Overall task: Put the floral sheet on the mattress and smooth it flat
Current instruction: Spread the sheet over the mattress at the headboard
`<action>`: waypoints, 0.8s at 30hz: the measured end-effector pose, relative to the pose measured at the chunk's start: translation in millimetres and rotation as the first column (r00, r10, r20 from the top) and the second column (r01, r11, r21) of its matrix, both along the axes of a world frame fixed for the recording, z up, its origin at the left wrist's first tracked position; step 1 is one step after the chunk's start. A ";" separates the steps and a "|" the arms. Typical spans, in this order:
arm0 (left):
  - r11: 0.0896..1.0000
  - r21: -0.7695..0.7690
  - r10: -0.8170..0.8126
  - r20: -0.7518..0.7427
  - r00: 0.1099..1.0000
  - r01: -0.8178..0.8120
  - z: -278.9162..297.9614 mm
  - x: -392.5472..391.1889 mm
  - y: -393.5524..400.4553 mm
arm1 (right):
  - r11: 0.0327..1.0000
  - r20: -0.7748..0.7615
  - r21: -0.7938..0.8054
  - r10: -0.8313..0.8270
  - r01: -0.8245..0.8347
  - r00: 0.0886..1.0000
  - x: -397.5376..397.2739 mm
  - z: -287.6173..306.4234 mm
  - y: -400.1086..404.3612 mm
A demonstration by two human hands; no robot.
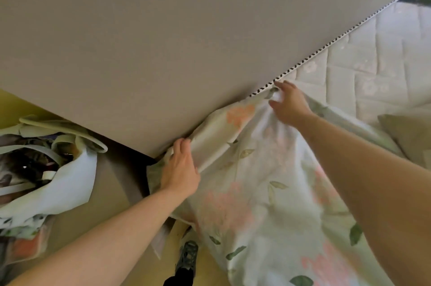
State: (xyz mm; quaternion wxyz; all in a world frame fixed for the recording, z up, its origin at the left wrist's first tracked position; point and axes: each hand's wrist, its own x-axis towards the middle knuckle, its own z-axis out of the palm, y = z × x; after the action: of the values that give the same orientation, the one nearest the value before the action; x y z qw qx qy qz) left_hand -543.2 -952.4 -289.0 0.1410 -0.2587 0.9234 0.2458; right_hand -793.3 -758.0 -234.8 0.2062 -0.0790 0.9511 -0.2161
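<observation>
The floral sheet (261,192), pale with pink flowers and green leaves, lies bunched over the near corner of the quilted white mattress (363,57). The mattress edge has black-and-white piping and runs against a grey headboard (163,41). My left hand (180,169) lies flat on the sheet's corner at the mattress corner, fingers straight, pushing the cloth toward the headboard. My right hand (288,102) reaches farther along the piping, fingers spread and loosely bent over the sheet's top edge; a firm hold is not visible. The far part of the mattress is bare.
A white bag (46,169) stuffed with cloth and straps sits on the floor at the left. A beige pillow (410,136) lies on the mattress at the right. My shoe (187,255) stands on the yellowish floor below the bed corner.
</observation>
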 end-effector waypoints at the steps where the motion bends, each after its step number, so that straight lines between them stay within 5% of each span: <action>1: 0.999 0.034 -0.012 -0.029 1.000 0.013 -1.1 9.8 0.6 | 1.000 0.020 0.014 0.020 -0.020 1.000 14.0 -8.4 1.4; 6: 0.982 0.131 0.142 -0.049 0.989 -0.135 -13.3 57.5 -10.0 | 0.984 0.070 0.131 0.112 -0.120 0.991 110.1 -59.7 27.9; 12: 0.895 0.108 0.379 0.327 0.866 -0.432 -19.0 65.4 -25.9 | 0.957 0.284 0.265 0.038 -0.116 0.958 197.8 -94.6 80.6; 15: 0.939 0.063 0.293 0.368 0.882 -0.338 -22.2 50.4 -34.5 | 0.943 0.276 0.293 0.072 -0.155 0.958 208.6 -98.2 95.5; 19: 0.975 -0.219 0.058 0.394 0.917 0.033 -20.5 42.0 -54.4 | 0.961 0.274 0.251 0.049 -0.120 0.960 206.0 -101.8 96.6; 24: 0.953 -0.302 0.159 0.424 0.892 -0.026 -24.2 32.1 -77.6 | 0.987 0.281 0.156 -0.001 -0.045 0.960 226.0 -78.7 78.2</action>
State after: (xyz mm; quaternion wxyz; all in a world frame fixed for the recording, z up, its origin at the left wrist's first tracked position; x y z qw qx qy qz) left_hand -511.1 -1030.1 -313.2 0.2964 -0.3698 0.8792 0.0495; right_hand -567.3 -679.8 -313.5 0.3470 -0.0412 0.9257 -0.1451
